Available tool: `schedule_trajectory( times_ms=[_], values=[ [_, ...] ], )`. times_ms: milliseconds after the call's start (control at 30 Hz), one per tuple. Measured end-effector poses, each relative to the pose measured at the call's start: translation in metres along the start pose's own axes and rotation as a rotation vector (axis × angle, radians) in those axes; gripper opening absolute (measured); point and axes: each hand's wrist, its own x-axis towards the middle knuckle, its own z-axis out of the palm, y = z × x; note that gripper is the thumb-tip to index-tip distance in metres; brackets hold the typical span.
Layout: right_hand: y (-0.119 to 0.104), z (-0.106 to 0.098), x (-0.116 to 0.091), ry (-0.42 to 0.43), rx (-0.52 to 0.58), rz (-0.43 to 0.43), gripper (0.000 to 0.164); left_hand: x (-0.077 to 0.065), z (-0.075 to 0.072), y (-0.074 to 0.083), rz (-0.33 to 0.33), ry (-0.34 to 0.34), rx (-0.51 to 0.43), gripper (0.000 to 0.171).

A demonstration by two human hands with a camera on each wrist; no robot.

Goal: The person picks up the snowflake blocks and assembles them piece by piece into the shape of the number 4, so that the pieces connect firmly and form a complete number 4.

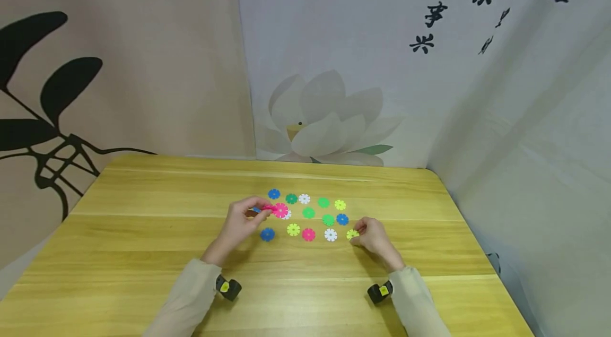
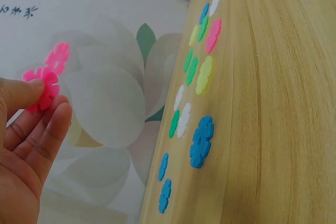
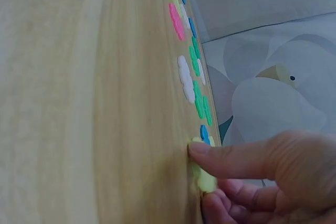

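Observation:
My left hand [image 1: 242, 218] pinches two joined pink snowflake discs [image 2: 44, 88] between thumb and fingers, raised above the table. The discs meet at an angle, slotted edge to edge. Down at the right end of the spread, my right hand [image 1: 374, 236] has thumb and fingers on opposite edges of a yellow snowflake disc [image 3: 207, 181]. That disc is at the tabletop; whether it is lifted cannot be told. Nearest to it lie a white disc [image 1: 331, 235] and a blue disc [image 1: 342, 219]. Beneath the left hand is another blue disc [image 1: 268, 234].
Several more notched discs lie flat in loose rows, among them a pink disc [image 1: 308, 234], a yellow disc [image 1: 293, 230] and a green disc [image 1: 308, 213]. The wooden table [image 1: 143, 220] backs onto a printed curtain [image 1: 334, 61].

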Motion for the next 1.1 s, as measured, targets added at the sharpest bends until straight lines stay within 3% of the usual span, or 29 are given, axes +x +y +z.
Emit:
schedule_trajectory(
  times_ms=[133,367,633,767,1100],
  values=[
    [0.002,0.0,-0.001,0.027,0.052,-0.001,0.028,0.0,0.0,-0.001,-0.002,-0.005,-0.007,0.008],
    [-0.003,0.004,-0.004,0.065,0.278,-0.021,0.016,0.0,0.002,-0.001,-0.013,-0.005,-0.028,0.007],
    [-0.029,0.005,-0.009,0.01,0.526,0.045,0.012,-0.001,0.004,0.001,-0.069,-0.009,-0.038,0.007],
    [-0.044,0.009,-0.011,-0.012,0.615,-0.025,0.012,-0.001,0.005,0.002,-0.083,-0.013,-0.042,0.007],
    [-0.073,0.03,-0.01,0.026,0.735,-0.329,0.015,0.0,0.01,0.003,-0.087,-0.017,-0.043,0.007]
  ],
)
